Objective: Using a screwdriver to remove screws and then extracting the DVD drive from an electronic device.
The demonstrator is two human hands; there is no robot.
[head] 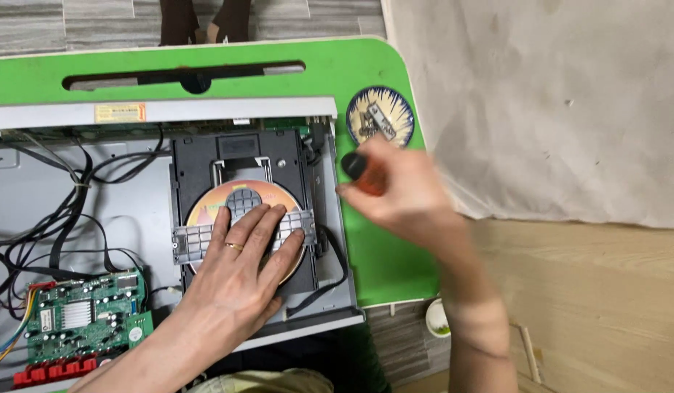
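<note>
In the middle of the frame the left hand [251,244] lies flat, fingers spread, on top of a grey plastic bar [198,242] that crosses an orange and yellow disc [206,209]. A ring sits on one finger. The disc rests in a black disc drive [238,156] mounted inside an opened grey metal case [133,204] that fills the left half of the frame.

Right of centre, the right hand [406,193] is blurred; it is closed around a screwdriver [360,169] with an orange and black handle, held above the green table [384,255] just beside the case's right edge. The screwdriver's tip cannot be seen.

Above that hand, a small blue-rimmed dish [380,116] sits on the table with small metal parts in it. At the lower left, a green circuit board [85,316] lies inside the case, with black cables [67,211] running above it.
</note>
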